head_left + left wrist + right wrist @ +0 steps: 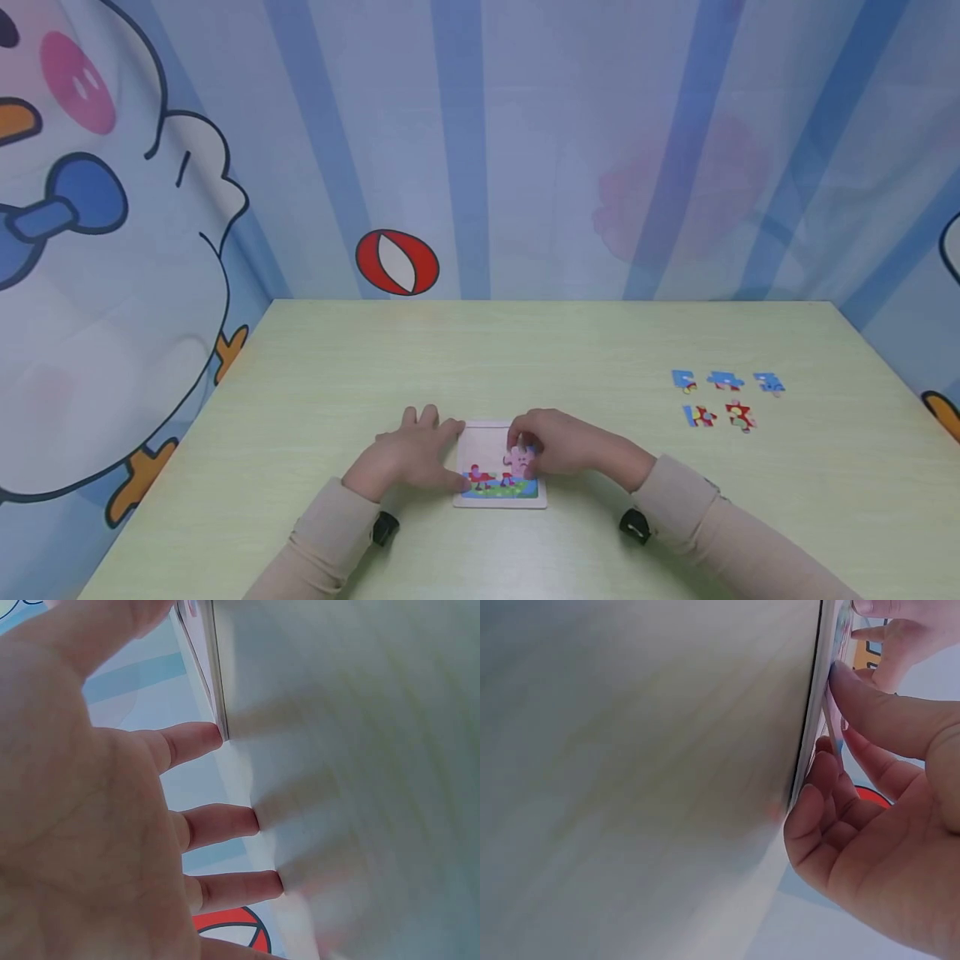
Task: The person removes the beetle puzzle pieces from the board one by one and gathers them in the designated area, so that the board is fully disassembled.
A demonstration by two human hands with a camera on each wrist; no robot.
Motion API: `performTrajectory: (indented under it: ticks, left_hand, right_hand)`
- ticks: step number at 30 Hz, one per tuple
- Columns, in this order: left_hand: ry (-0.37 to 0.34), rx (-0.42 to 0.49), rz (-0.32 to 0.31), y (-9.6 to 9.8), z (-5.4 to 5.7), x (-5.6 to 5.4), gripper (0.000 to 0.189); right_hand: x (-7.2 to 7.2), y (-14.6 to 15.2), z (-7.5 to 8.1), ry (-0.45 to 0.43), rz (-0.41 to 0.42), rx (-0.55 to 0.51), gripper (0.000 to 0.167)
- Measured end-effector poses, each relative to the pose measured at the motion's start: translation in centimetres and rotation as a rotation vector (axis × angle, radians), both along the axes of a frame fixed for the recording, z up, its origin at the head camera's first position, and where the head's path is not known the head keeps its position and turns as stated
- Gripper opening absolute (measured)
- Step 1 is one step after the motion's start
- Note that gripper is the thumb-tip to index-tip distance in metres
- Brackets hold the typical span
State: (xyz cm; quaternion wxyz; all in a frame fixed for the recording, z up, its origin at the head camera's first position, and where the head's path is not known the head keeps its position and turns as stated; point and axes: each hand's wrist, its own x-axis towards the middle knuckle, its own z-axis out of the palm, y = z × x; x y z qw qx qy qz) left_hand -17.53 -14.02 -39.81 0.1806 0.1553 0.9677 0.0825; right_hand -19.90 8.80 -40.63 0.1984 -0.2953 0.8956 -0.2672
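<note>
Five puzzle pieces [738,413], head view only, left hand [414,454] splayed at tray [500,503], right hand [561,442] pinching pink piece [518,460]

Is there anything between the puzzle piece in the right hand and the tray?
Nothing visible. The right hand pinches the pink piece at the right side of the tray, hiding part of it; the left hand is at the left edge, and the loose pieces lie off to the right.

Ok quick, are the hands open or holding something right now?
Left hand: open, touching the left side of the jigsaw tray.
Right hand: closed, pinching a pink jigsaw piece.
</note>
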Motion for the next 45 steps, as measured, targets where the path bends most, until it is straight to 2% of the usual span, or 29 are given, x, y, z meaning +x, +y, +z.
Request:
performTrajectory:
  ticks: [14,26,35,45]
  left_hand:
    - [0.005,-0.016,-0.005,0.0,-0.2,-0.1,0.081]
    - [0.002,-0.022,-0.004,0.1,-0.2,-0.2,0.081]
    - [-0.003,-0.020,-0.001,0.1,-0.1,-0.2,0.081]
    - [-0.005,-0.016,0.003,0.0,-0.1,-0.1,0.081]
  right_hand:
    - [-0.1,0.5,0.0,-0.057,0.034,-0.094,0.020]
    - [0.0,0.6,0.2,-0.050,0.070,-0.092,0.020]
    - [0.3,0.6,0.4,-0.057,0.059,-0.080,0.021]
    - [0.0,1.7,0.1,-0.037,0.080,-0.132,0.017]
